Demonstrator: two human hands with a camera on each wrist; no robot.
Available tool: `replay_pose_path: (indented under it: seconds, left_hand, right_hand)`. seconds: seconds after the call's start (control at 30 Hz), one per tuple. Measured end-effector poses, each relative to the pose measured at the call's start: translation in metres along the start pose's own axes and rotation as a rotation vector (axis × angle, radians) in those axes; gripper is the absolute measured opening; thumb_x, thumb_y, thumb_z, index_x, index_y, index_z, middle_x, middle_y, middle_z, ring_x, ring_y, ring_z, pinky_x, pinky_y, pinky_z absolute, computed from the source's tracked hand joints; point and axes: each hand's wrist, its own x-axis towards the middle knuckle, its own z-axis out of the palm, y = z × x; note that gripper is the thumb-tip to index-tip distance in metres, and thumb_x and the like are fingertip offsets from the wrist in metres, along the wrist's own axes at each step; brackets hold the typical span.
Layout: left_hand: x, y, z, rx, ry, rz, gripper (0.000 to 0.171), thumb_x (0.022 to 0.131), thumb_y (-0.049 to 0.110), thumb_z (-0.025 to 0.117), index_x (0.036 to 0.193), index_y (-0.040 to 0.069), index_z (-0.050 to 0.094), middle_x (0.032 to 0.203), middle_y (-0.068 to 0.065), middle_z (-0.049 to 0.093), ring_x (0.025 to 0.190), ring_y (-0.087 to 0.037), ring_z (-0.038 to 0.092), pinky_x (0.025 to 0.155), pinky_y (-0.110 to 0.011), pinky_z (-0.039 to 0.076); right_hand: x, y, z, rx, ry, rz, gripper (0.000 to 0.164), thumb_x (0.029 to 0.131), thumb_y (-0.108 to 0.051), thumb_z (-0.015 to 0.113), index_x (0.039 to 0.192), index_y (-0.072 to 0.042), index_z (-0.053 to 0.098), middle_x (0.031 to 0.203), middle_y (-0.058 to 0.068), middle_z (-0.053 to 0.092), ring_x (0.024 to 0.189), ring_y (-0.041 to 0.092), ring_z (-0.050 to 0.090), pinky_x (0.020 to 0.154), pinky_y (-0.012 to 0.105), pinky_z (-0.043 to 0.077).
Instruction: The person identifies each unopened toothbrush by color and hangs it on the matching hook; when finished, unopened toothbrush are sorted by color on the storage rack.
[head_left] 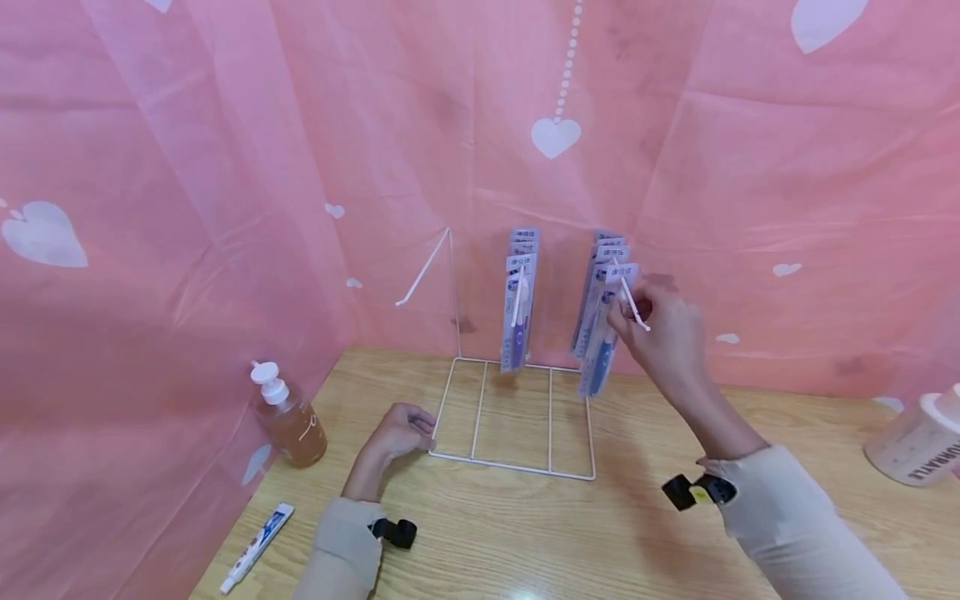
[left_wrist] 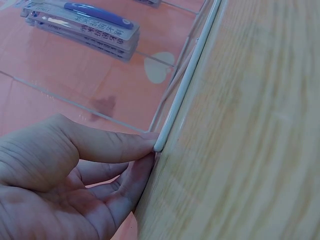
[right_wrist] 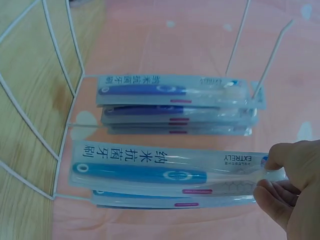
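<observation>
A white wire display rack (head_left: 512,466) stands on the table, its hooks pointing forward. With thumb and fingertips, my left hand (head_left: 397,432) pinches the rack's front left base corner; the left wrist view shows the thumb on the white rod (left_wrist: 187,85). My right hand (head_left: 667,333) pinches the upper part of the front blue toothbrush pack (head_left: 602,367), which hangs on the right hook. Behind it hang more blue packs (right_wrist: 145,200). Several purple toothbrush packs (head_left: 517,333) hang from the middle hook. The left hook (head_left: 422,267) carries nothing.
An amber pump bottle (head_left: 300,429) and a toothpaste tube (head_left: 257,548) are on the left of the wooden table (head_left: 480,542). At the far right lies a pale container (head_left: 911,446). A pink cloth (head_left: 420,108) with white hearts rises behind the rack.
</observation>
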Motion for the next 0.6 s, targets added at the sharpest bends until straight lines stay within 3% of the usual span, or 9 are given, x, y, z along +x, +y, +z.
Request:
replay_pose_path:
  seconds: [0.27,0.6]
  left_hand:
    - [0.002,0.001,0.005,0.02,-0.009,-0.008,0.033,0.068,-0.013,0.078,0.099,-0.007,0.068,0.088,-0.012,0.062,0.079,-0.022,0.06,0.074,-0.031,0.052]
    - [0.002,0.005,0.002,0.028,-0.01,-0.005,0.034,0.068,-0.012,0.078,0.1,-0.007,0.068,0.088,-0.012,0.062,0.08,-0.022,0.06,0.075,-0.032,0.052]
  right_hand:
    - [0.014,0.012,0.02,0.01,0.087,0.034,0.015,0.078,-0.01,0.062,0.064,-0.007,0.058,0.058,0.008,0.059,0.054,0.023,0.051,0.05,0.034,0.035]
    - [0.019,0.016,0.026,0.012,0.107,0.073,0.015,0.08,-0.01,0.064,0.066,-0.005,0.06,0.059,0.01,0.061,0.055,0.024,0.054,0.051,0.033,0.036]
